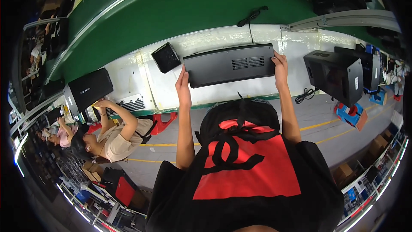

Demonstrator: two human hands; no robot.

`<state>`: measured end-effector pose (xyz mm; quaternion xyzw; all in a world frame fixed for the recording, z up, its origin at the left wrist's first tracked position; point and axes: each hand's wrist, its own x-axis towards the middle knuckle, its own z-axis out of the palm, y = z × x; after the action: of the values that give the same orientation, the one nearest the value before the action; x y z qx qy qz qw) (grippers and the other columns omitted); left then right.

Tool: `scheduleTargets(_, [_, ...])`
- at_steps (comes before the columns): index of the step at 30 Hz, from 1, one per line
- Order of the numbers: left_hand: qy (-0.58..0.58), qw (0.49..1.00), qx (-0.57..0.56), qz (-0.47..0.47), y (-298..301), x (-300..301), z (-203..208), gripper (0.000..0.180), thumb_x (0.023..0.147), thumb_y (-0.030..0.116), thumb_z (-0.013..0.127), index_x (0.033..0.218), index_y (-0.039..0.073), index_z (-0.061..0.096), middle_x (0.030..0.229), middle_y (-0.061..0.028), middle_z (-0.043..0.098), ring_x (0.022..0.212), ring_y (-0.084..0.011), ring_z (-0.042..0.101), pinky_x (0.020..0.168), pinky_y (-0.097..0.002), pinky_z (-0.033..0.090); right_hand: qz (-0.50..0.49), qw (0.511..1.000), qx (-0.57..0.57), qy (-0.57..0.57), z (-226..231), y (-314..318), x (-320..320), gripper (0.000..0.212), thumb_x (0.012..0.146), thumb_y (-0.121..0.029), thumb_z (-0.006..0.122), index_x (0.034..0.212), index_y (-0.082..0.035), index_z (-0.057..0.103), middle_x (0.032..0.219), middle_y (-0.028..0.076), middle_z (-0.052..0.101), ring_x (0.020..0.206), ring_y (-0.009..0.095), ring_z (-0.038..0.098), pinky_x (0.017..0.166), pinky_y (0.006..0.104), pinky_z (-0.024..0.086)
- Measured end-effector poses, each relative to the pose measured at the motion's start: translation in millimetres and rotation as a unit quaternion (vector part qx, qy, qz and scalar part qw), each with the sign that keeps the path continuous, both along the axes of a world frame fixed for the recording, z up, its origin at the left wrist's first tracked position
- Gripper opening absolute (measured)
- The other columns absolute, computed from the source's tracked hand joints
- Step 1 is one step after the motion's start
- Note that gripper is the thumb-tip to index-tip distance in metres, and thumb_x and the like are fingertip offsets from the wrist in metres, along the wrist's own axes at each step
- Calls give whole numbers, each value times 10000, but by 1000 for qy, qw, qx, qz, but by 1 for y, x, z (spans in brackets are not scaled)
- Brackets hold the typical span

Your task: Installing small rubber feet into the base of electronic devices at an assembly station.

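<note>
A black computer case [214, 67] with two vent grilles on its upward face lies across the white bench in front of me. My left hand [183, 87] grips its left end, fingers along the edge. At the opposite end, my right hand [280, 68] is closed round the right edge, near the vents. Both arms are stretched forward. Left of the case sits a black square tray [166, 57]. Behind it, a black power cable [253, 15] lies coiled on the green surface, its lead running down to the case's back edge.
More black computer cases [337, 73] stand at the right, with a coiled cable [305, 96] beside them. A co-worker [116, 135] at the left handles another case [88, 90]. A red stool [163, 123] and a blue-and-red stool [349, 115] stand below the bench. A metal rail [343, 19] crosses the upper right.
</note>
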<state>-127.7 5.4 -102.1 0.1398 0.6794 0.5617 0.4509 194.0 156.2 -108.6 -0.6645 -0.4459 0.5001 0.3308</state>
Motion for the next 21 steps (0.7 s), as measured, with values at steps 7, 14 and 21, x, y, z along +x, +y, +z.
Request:
scheduleTargets(7, [332,938,-92,34,3,-103,-99,318,862,93,632,1159,-18,611,1111,-163,620,982,-220,624,829,-314,493,-62,997,-5,45,-6,-28,43,388,868,-103,484,1234,-62,604,1104,71,636,896,128,555,779,267,408])
scheduleTargets(14, [565,779,-154,-225,52,-142,-142,370,757,98,697,1100,-9,607,1112,-253,555,966,-419,576,856,-477,483,-75,995,-58,-38,-8,-92,85,324,876,-133,481,1162,-51,609,973,43,659,848,124,578,751,252,401])
scheduleTargets(21, [532,796,-134,-254,53,-146,-153,181,753,36,646,928,-9,652,977,-236,620,880,-405,607,775,-452,499,-107,989,-66,-72,-30,-143,115,281,876,-112,507,1125,-15,595,934,65,661,824,137,590,738,263,426])
